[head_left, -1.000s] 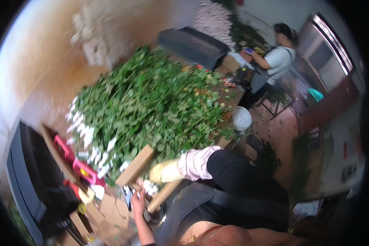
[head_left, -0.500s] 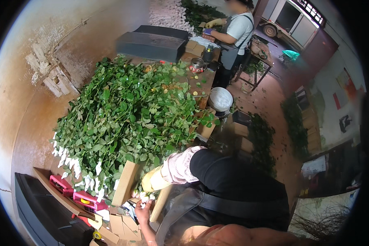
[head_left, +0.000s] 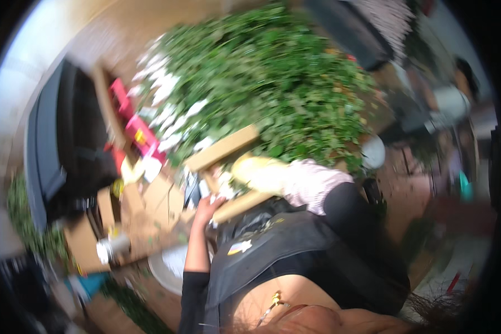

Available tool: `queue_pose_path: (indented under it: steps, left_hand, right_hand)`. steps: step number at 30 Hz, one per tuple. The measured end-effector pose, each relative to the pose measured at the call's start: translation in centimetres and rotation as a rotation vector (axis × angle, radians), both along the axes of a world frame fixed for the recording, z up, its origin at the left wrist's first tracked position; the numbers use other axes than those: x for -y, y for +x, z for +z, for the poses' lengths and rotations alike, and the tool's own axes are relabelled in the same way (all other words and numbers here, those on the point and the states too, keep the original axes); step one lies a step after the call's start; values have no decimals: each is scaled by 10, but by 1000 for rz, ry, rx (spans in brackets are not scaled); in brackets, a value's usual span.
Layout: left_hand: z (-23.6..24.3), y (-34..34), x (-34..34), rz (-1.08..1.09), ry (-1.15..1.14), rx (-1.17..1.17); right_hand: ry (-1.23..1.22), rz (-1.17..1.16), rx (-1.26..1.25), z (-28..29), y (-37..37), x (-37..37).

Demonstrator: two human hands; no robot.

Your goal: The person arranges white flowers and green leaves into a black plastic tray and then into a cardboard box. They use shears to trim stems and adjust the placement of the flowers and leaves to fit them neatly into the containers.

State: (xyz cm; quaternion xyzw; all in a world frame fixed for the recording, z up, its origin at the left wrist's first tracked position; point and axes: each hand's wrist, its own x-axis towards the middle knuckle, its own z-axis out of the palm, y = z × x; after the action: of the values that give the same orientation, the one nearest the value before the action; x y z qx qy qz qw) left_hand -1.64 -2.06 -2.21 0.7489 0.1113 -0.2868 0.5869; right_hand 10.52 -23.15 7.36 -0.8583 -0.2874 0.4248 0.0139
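My left hand (head_left: 208, 206) reaches up among pale flower heads (head_left: 225, 183) lying between a cardboard bar (head_left: 220, 147) and a second pale cardboard bar (head_left: 242, 203); motion blur smears its fingers. My right hand (head_left: 245, 170), in a yellow glove below a pink striped sleeve, is at the same flower heads from the right, its fingertips indistinct. Small pieces of cardboard (head_left: 158, 206) and a dark slim item (head_left: 191, 192) lie just left of my hands. Above them spreads a large pile of green leafy stems (head_left: 267, 83), with white-wrapped heads (head_left: 167, 89) along its left edge.
A black casing (head_left: 67, 139) and pink plastic items (head_left: 142, 136) stand at left, with a round pale tub (head_left: 164, 267) below. A white bucket (head_left: 373, 153) is right of the pile. A blurred co-worker (head_left: 451, 106) stands at upper right, beside a dark box (head_left: 350, 30).
The view has swung, so the table, pile and co-worker sit higher and further right. My hands remain together at the flower heads between the cardboard bars.
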Motion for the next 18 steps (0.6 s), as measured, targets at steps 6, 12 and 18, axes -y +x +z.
queue_pose_path:
  steps: [6, 12, 18]
  left_hand:
    - [-25, -18, 7, 226, -93, -36]
    - [-9, -7, 31, 366, -140, -19]
    - [-31, -32, 42, 918, -313, 84]
  right_hand:
    - [-97, 33, 7, 75, -8, -18]
    - [-266, 342, -35, -1, -13, -18]
    - [-184, 338, -65, -3, -10, -20]
